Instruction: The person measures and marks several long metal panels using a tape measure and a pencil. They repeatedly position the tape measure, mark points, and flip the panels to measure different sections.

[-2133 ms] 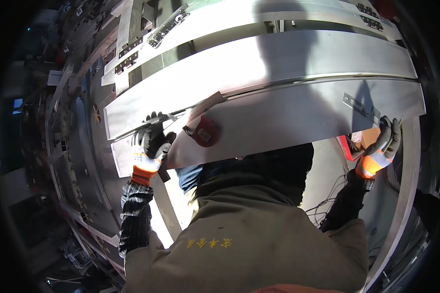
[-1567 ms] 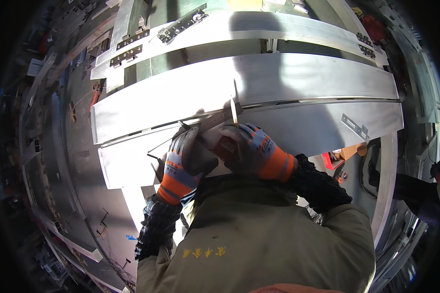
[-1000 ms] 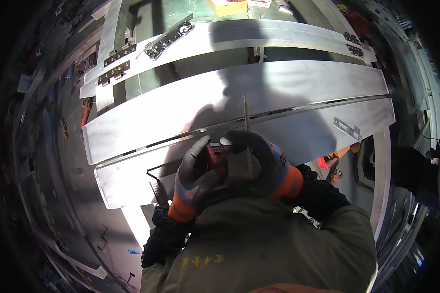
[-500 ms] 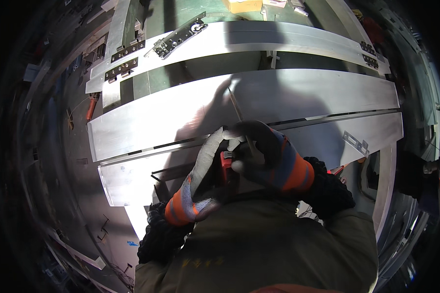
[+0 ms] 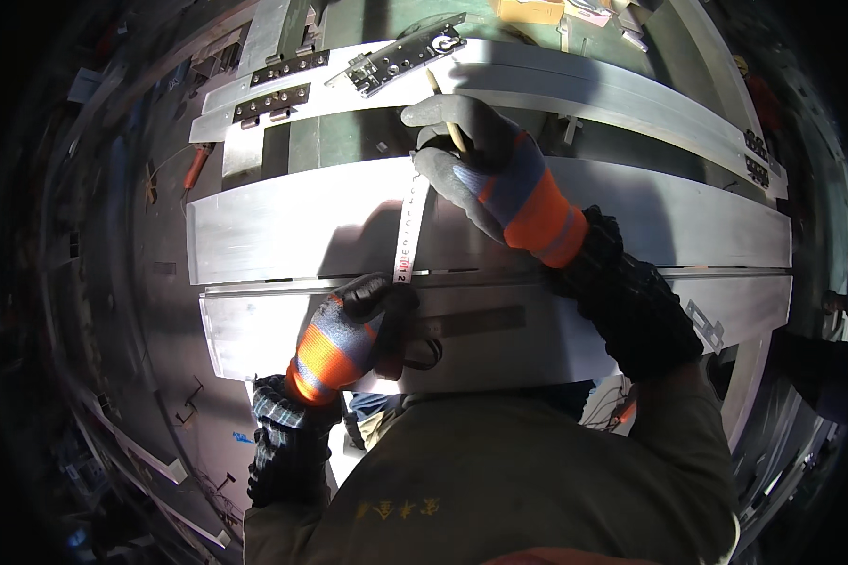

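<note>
My left hand (image 5: 349,331), in an orange, blue and grey glove, grips a tape measure case at the near edge of a wide metal panel (image 5: 273,231). The white tape blade (image 5: 409,226) runs from that hand straight across the panel to its far edge. There my right hand (image 5: 485,169), gloved the same way, pins the tape's end down and holds a pencil (image 5: 443,108) between its fingers. A narrower metal panel (image 5: 254,330) lies in front, under my left hand.
Another long metal strip (image 5: 631,94) lies beyond the panels, with dark hinge brackets (image 5: 273,89) and a bracket plate (image 5: 396,56) on it. A red-handled tool (image 5: 195,168) rests at the left. A small bracket (image 5: 705,325) sits on the near panel's right end.
Both hands were bunched together over the tape measure near my chest. My right hand has since reached out across the panel, drawing the tape out to the far edge; my left hand stays near.
</note>
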Demonstrator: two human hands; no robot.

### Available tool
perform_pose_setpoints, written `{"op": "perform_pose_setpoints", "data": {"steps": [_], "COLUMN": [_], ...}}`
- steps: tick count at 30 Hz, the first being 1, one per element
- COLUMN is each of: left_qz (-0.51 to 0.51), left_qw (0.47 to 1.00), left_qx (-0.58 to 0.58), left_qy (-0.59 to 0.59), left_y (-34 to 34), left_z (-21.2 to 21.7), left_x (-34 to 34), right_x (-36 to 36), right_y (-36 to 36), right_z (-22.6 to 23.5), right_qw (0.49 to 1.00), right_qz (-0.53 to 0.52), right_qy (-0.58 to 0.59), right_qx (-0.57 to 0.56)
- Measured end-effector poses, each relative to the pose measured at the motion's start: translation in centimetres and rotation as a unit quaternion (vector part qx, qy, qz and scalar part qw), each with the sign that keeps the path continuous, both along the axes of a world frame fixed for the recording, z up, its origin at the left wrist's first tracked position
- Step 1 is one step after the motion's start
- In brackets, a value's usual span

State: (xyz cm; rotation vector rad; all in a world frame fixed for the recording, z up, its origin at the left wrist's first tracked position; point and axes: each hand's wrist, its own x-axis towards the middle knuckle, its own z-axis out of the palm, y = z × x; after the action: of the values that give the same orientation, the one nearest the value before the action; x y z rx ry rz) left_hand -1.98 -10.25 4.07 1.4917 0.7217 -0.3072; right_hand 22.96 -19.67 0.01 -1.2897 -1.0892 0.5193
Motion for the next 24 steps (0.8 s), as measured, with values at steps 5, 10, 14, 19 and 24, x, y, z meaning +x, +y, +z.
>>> {"op": "perform_pose_setpoints", "data": {"steps": [5,10,14,19,24], "left_qz": [-0.007,0.024,0.006,-0.052,0.020], "left_qw": [0.971,0.979,0.980,0.962,0.977], "left_qx": [0.220,0.202,0.198,0.262,0.200], "left_qy": [-0.098,0.019,0.036,0.064,0.070], "left_y": [2.1,3.3,3.4,3.1,1.9], "left_z": [-4.5,-6.7,-6.2,-6.8,-5.5], "left_x": [-0.2,0.8,1.7,1.2,1.7], "right_x": [1.0,0.9,1.0,1.5,1.8], "right_y": [2.7,0.3,-0.4,0.1,-0.1], "right_z": [-3.6,-5.8,-7.0,-7.3,-7.4], "right_qw": [0.986,0.993,0.973,0.979,0.972], "right_qz": [-0.069,-0.081,-0.133,-0.117,-0.109], "right_qy": [-0.149,-0.055,-0.189,-0.164,-0.207], "right_qx": [-0.019,-0.060,-0.023,-0.006,0.010]}}
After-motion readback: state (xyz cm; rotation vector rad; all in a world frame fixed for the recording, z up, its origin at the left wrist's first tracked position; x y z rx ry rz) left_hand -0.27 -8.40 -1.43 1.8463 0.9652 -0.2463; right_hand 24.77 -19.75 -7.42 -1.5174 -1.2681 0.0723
